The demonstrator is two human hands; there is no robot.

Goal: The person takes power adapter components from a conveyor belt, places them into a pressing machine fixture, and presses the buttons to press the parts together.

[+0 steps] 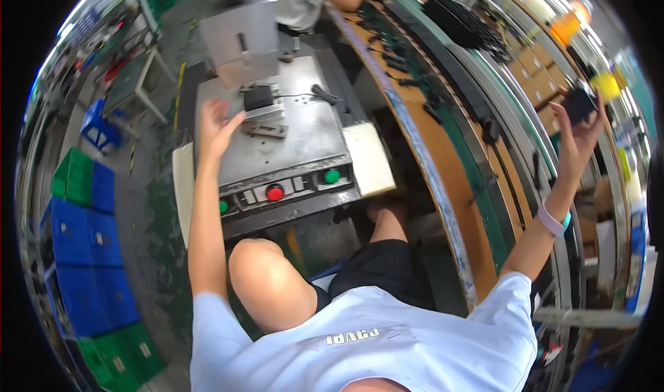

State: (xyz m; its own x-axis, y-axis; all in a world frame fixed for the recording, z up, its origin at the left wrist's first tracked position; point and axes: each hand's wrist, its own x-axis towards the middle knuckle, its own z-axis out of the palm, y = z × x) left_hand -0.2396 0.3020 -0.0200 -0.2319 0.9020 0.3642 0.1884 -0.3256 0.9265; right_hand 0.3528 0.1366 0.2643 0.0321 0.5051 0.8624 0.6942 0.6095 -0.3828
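Observation:
My left hand [216, 128] is raised over the left part of a metal machine bed [311, 143], thumb and fingers apart and nothing in them. Just to its right, a black power adapter [259, 97] sits in a small metal fixture [266, 128]. A thin cable runs from the adapter to a bundled black cord [324, 94] on the bed. Out to the far right, my right hand [579, 137] holds up a black block-shaped piece [579, 105], which looks like another adapter; blur hides its details.
Red [274, 193] and green [333, 176] buttons line the machine's front. An upright metal plate [242, 39] stands behind the fixture. To the right runs a conveyor line [443, 125] with black parts. Blue bins [76, 236] stand at left. Another person [304, 4] works at the back.

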